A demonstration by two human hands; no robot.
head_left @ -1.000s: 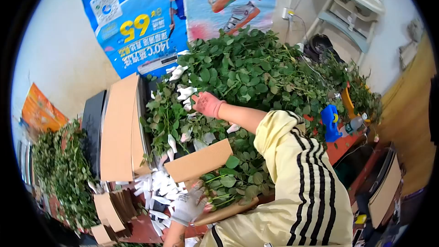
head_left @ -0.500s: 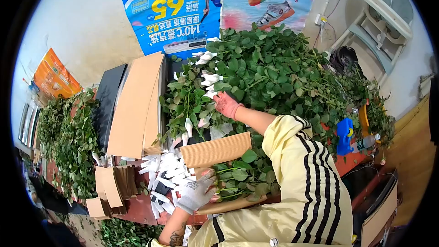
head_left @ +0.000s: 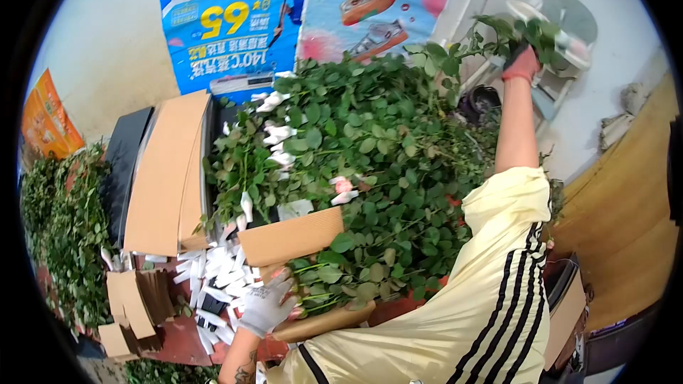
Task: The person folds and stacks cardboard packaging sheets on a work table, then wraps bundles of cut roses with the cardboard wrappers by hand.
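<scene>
My right hand (head_left: 521,64), in a red-pink glove, is raised at the upper right with its fingers closed round leafy stems (head_left: 491,32). Down at the lower centre my left hand (head_left: 268,304), in a whitish glove, rests beside a cardboard-wrapped bunch of roses (head_left: 331,277); its fingertips are near the flower heads, and whether they grip anything is unclear. A corrugated cardboard strip (head_left: 292,236) lies just above that bunch. Behind it spreads a big pile of leafy rose stems (head_left: 377,128), with white-sleeved buds (head_left: 279,135) along its left side.
White sleeves (head_left: 220,270) lie scattered left of my left hand. Tall cardboard sheets (head_left: 165,178) and small cardboard stacks (head_left: 131,306) stand further left, by another heap of greenery (head_left: 60,227). A white high chair (head_left: 569,43) is at the upper right, behind my right hand.
My right hand has moved from the white-sleeved buds to the upper right and now holds leafy stems. A pink rose shows on the pile. My left hand stays by the wrapped bunch.
</scene>
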